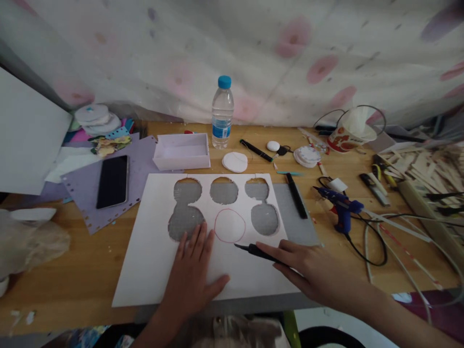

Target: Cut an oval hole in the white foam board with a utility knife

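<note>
Head view, watching from beside the desk: white sheet [250, 278] lies over a grey mat [288, 212], near middle of the desk. Left hand [192, 273] flat on it, fingers spread, gripping nothing, fingertips at the left near hole [184, 222]. Right hand [304, 263] closed round a black-handled knife [263, 253], tip just on the near side of the red circle [229, 226]. Can't tell if the tip touches.

Risks, my read: left index finger sits just beside the circle; too much push on the blade and a leftward slip cuts it. Left holes run together, so weak there; a snag or uneven hand pressure could tear or buckle the sheet.
</note>
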